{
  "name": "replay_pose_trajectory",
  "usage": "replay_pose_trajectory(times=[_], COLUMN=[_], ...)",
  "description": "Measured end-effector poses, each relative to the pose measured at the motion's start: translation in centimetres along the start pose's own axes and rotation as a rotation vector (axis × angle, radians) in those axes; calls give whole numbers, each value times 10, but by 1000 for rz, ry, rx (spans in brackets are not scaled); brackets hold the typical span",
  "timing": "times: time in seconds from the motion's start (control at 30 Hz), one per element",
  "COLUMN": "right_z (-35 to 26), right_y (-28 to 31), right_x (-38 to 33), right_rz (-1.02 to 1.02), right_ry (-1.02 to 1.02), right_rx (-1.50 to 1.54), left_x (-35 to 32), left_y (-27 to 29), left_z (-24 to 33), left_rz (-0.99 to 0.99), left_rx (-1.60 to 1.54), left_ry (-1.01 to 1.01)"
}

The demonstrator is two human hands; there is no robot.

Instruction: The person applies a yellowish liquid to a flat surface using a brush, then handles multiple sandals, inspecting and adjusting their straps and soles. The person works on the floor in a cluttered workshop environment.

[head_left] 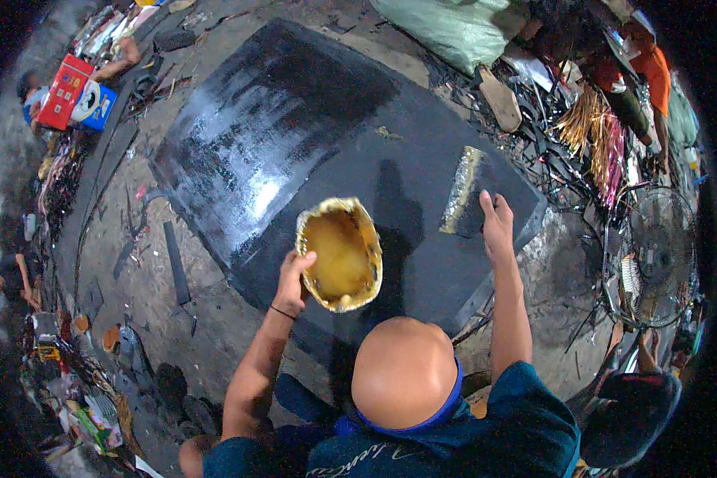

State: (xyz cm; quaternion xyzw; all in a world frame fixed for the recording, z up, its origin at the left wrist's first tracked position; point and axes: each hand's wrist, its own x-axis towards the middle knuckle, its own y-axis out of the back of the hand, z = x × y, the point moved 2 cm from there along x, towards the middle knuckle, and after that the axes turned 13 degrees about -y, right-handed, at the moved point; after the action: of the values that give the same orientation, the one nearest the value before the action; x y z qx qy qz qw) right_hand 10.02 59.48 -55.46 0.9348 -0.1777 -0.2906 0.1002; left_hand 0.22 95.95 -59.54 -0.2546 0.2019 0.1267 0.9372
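Note:
My left hand (pixel 295 275) grips the rim of a crusted tub (pixel 378 267), its thumb hooked over the edge. Inside the tub is a thick amber liquid (pixel 336 245) that looks like glue. A dark, flat spreader (pixel 479 195) is in my right hand (pixel 498 225), its far-left edge caked with yellowish residue. Both hands are above a large black sheet (pixel 422 119) on the ground. The sheet's left part carries a wet, glossy coating (pixel 255 143) with streaks; its right part looks matt.
A standing fan (pixel 660 259) is at the right, near a person in dark clothes (pixel 629 414). Scrap strips and tinsel-like bundles (pixel 585 135) lie at the upper right, beside a pale green sack (pixel 454 32). Another person holds a red and blue box (pixel 76 95) at the upper left.

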Motion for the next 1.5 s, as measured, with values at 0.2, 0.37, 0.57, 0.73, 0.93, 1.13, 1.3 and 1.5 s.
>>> replay_pose_trajectory(times=[0.2,0.37,0.57,0.73,0.93,1.13,1.3,1.5], right_z=[38,38,18,-1,-22,-92,-155,-145], right_y=[29,21,5,-9,-25,-67,-124,-134], right_x=[-2,-13,-25,-30,-29,-44,-50,-88], right_rz=[-27,-126,-183,-163,-177,-188,-315,-486], right_ry=[37,141,95,197,290,530,904,940], right_rx=[47,183,136,93,68,-115,-150,-362], left_x=[24,49,63,64,69,68,61,62], left_y=[-41,-69,-85,-91,-92,-86,-92,-65], left_z=[58,101,126,141,146,155,155,163], left_rz=[-63,-35,21,18,23,4,-47,82], left_rx=[16,119,240,257,181,99,-142,-285], left_ry=[-378,-616,-780,-816,-845,-767,-661,-685])
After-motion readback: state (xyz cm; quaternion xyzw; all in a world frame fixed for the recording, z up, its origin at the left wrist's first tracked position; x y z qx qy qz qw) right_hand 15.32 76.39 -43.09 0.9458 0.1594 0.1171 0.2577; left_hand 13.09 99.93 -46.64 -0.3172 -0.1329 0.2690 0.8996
